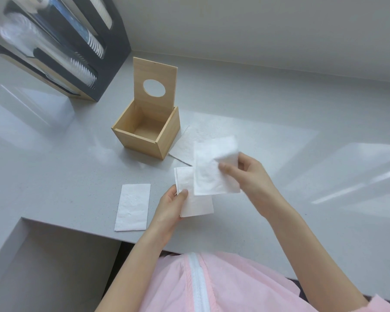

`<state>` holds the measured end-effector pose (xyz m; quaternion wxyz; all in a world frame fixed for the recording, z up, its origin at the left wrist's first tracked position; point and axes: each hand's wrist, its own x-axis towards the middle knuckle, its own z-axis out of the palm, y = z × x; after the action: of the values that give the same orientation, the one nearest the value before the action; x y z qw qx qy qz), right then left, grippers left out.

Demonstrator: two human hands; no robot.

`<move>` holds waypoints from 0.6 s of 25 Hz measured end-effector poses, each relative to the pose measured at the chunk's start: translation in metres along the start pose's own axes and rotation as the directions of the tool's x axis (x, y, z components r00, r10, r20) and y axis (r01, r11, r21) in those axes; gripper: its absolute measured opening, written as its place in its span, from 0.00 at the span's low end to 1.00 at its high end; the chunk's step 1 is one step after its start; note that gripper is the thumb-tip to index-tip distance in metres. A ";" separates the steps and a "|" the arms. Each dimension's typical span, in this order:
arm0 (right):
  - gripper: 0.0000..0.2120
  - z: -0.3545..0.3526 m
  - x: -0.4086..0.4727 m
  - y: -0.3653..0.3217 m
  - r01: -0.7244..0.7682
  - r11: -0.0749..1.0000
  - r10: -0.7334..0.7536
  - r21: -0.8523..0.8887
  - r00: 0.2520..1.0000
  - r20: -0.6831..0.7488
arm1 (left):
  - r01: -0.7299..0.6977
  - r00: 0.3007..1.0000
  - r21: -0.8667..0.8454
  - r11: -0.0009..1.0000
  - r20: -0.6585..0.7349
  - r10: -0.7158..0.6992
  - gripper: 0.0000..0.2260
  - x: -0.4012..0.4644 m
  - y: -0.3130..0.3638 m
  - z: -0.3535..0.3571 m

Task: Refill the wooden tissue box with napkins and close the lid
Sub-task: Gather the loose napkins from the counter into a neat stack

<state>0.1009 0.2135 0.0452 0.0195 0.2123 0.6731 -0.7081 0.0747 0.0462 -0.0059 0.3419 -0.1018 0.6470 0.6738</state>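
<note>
- Nearest you: left hand pinches a folded napkin at its left edge, thumb on top, fingers under. It's held above the counter, not yet in the box.
- Far left, a spare napkin lies flat by the counter edge.
- Box is mid-counter, lid upright; the inside looks empty. Nothing loaded, so refill and lid-close are both left.
- One more sheet lies flat, touching the box's right side.
- Right hand has thumb and fingers clamped on a second napkin, overlapping the first.
- Hard to tell: near inside wall of the box is hidden; the rack top left is cropped and blurred.
</note>
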 end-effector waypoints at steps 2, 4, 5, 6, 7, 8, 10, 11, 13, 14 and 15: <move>0.07 0.014 -0.004 0.016 -0.070 0.997 0.071 -0.023 0.995 0.063 | -0.005 0.999 -0.030 1.000 0.034 0.006 0.11 0.000 0.001 0.001; 0.06 0.024 -0.006 0.031 -0.113 0.975 0.124 -0.192 0.991 0.045 | -0.012 0.999 -0.038 0.999 0.046 0.013 0.12 -0.001 0.001 0.000; 0.07 0.026 -0.007 0.037 -0.123 0.956 0.135 -0.265 0.991 0.026 | -0.009 0.999 -0.039 0.999 0.042 0.010 0.12 -0.002 0.001 0.000; 0.08 0.028 -0.007 0.041 -0.130 0.941 0.140 -0.312 0.990 0.011 | -0.001 0.999 -0.040 0.999 0.033 0.003 0.11 -0.002 0.001 0.000; 0.08 0.029 -0.006 0.043 -0.130 0.929 0.140 -0.346 0.990 0.002 | 0.008 1.000 -0.041 0.999 0.021 -0.007 0.12 -0.003 0.000 0.000; 0.08 0.029 -0.006 0.044 -0.120 0.918 0.129 -0.378 0.992 -0.002 | 0.016 1.000 -0.048 0.999 0.011 -0.016 0.12 -0.003 -0.001 -0.001; 0.03 0.030 -0.004 0.043 -0.094 0.893 0.098 -0.440 0.995 -0.013 | 0.032 0.999 -0.078 0.996 -0.003 -0.032 0.15 -0.002 -0.002 -0.002; 0.01 0.030 -0.004 0.042 -0.085 0.885 0.086 -0.459 0.996 -0.018 | 0.036 0.999 -0.092 0.995 -0.001 -0.036 0.16 -0.002 -0.002 -0.002; 0.04 0.032 -0.003 0.042 -0.068 0.878 0.062 -0.473 0.998 -0.029 | 0.034 0.999 -0.105 0.994 0.012 -0.033 0.16 -0.003 -0.001 -0.002; 0.05 0.034 -0.003 0.042 -0.066 0.879 0.055 -0.473 0.998 -0.037 | 0.032 0.999 -0.119 0.992 0.017 -0.031 0.16 -0.004 -0.001 -0.002; 0.07 0.036 -0.003 0.042 -0.062 0.880 0.047 -0.471 0.998 -0.044 | 0.030 0.999 -0.138 0.990 0.020 -0.028 0.16 -0.005 0.000 -0.003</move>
<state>0.1072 0.1744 0.0063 0.0797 0.2312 0.8191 -0.5189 0.0777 0.0414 -0.0034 0.3497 -0.1285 0.5941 0.7129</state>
